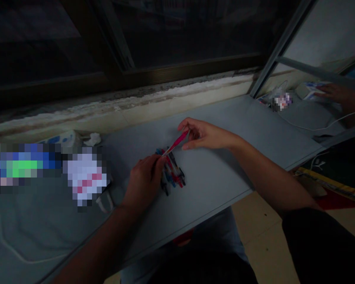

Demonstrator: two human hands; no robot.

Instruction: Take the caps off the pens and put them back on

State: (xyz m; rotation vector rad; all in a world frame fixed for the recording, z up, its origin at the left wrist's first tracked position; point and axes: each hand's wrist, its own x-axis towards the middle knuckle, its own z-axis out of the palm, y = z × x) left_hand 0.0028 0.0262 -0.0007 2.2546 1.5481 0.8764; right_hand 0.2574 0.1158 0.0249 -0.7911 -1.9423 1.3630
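A red pen (176, 143) is held slanted above the grey table (225, 165). My right hand (205, 135) pinches its upper end between thumb and fingers. My left hand (144, 179) is curled at the pen's lower tip, its fingers closed on that end. Right beneath lies a small pile of several pens (173, 173), red, blue and black, touching my left hand's knuckles.
A window frame and a pale sill (136, 104) run along the far table edge. Blurred packets (85, 177) and a white cable (6, 244) lie at the left. At the right a mirror pane (313, 102) shows a hand's reflection. Below the near edge is tiled floor (260, 236).
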